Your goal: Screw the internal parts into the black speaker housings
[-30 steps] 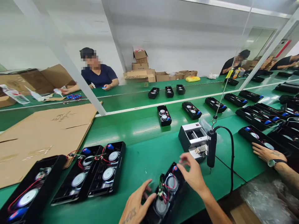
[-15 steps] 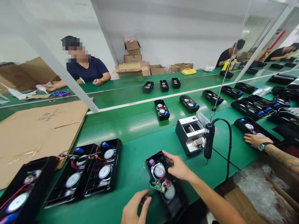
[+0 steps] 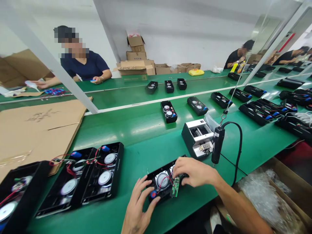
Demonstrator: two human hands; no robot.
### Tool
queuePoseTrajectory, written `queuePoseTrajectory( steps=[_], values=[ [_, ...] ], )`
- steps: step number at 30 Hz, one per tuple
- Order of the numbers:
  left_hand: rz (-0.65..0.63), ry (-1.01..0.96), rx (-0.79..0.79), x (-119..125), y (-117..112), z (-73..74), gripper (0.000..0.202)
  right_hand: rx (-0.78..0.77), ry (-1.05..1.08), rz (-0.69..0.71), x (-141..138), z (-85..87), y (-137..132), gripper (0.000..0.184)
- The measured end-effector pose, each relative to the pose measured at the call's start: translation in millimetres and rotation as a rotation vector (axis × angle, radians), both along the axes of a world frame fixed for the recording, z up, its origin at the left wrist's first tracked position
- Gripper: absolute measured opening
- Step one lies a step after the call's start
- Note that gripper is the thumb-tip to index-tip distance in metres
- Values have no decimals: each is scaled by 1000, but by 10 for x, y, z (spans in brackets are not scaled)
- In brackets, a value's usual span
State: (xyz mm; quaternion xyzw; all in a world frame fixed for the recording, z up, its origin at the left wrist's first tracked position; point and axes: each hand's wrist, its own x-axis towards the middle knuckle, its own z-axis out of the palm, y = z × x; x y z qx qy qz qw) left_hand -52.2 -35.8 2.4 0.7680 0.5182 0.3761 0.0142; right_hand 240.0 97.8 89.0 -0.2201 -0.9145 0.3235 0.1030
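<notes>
A black speaker housing (image 3: 156, 175) lies slantwise on the green bench in front of me. In it sit round speakers (image 3: 162, 180), red wires and a blue part with a red top (image 3: 153, 194). My left hand (image 3: 140, 203) grips the housing's left end, thumb on the near side and fingers on the far side. Over the right half, my right hand (image 3: 192, 170) is closed with its fingertips at the upper end of a green circuit board (image 3: 175, 187). The board tilts over the near edge of the housing. My right hand hides the second speaker.
Open speaker housings (image 3: 103, 175) stand at left beside flat cardboard (image 3: 36, 122). A black electric screwdriver (image 3: 217, 144) hangs beside a screw feeder (image 3: 198, 138). More housings (image 3: 168, 111) line the belt. Co-workers (image 3: 84, 66) sit across. A box with clear plastic (image 3: 260, 195) is at lower right.
The housing has turned from pointing away to lying across. My left hand has moved onto its left end, my right hand onto the board. A co-worker's hand at right has left the view.
</notes>
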Motion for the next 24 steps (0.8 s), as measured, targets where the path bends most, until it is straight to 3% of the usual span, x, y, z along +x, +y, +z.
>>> queuePoseTrajectory(
  steps=[3, 6, 8, 12, 16, 21, 24],
  values=[
    [-7, -43, 24, 37, -47, -6, 13, 140, 61, 5, 79, -257, -288, 16],
    [-19, 29, 38, 75, -43, 1, 15, 284, 185, -74, -70, -511, -423, 28],
    [-18, 109, 34, 88, -17, 9, 20, 324, 186, -108, -179, -558, -446, 30],
    [-52, 267, -3, 132, 56, 11, 30, 295, -107, -54, -303, -371, -444, 23],
    [-37, 235, -73, 271, 104, -29, 31, 203, -273, -6, -363, -167, -432, 25],
    [-75, 248, -134, 356, 130, -46, 37, 75, -303, -56, -354, -125, -431, 33],
    [-104, 277, -151, 330, 146, -38, 37, 77, -311, -71, -331, -137, -481, 31]
  ],
)
